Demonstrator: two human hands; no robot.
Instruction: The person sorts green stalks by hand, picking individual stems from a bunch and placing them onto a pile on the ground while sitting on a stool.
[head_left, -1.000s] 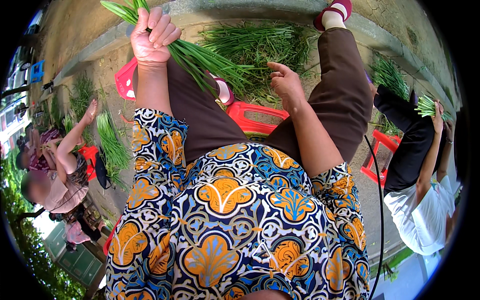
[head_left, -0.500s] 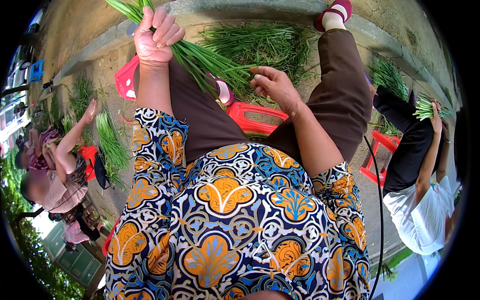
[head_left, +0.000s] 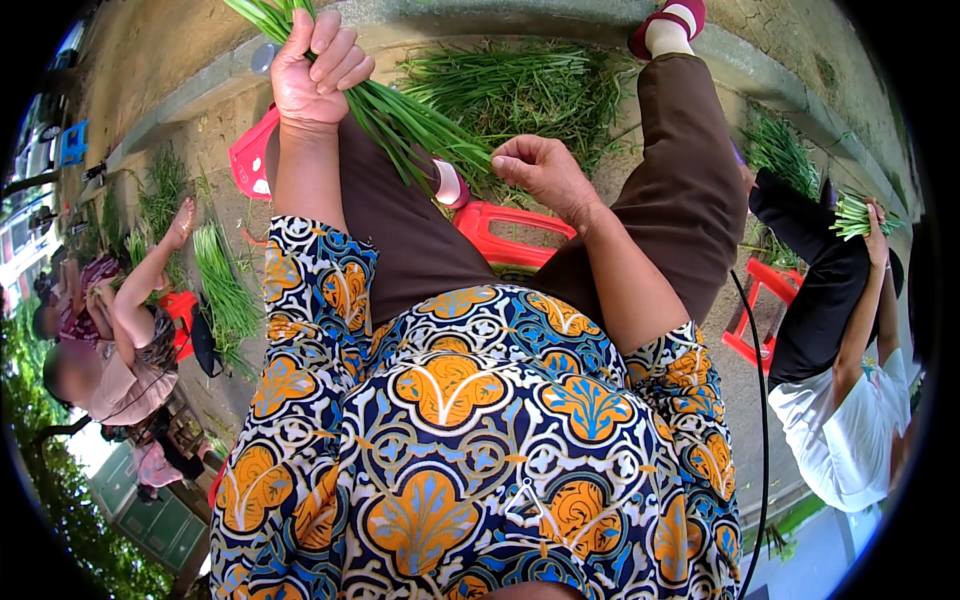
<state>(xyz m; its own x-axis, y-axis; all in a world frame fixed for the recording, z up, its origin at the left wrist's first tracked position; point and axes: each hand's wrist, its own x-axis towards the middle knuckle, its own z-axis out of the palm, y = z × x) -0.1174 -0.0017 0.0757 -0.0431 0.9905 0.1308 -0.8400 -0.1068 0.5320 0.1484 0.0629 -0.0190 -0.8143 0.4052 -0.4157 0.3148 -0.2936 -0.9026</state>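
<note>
My left hand (head_left: 318,75) is closed round a bunch of long, flat green stalks (head_left: 390,120), raised over my left thigh, with the leaves fanning down to the right. My right hand (head_left: 540,175) reaches to the leaf tips, thumb and forefinger drawn together; whether a leaf is between them I cannot make out. Below the bunch lies a loose heap of green stalks (head_left: 510,85) between my feet, and a red plastic stool (head_left: 505,220) stands between my legs.
A person in a white top (head_left: 840,430) sits at the right, holding stalks, beside a red stool (head_left: 752,330). Seated people (head_left: 120,390) are on the left near more piles of stalks (head_left: 215,280). A concrete kerb (head_left: 460,25) curves behind the heap. A black cable (head_left: 762,430) hangs at my right.
My right hand has moved left to the leaf tips and its fingers have curled in. My left hand with the bunch has shifted slightly right.
</note>
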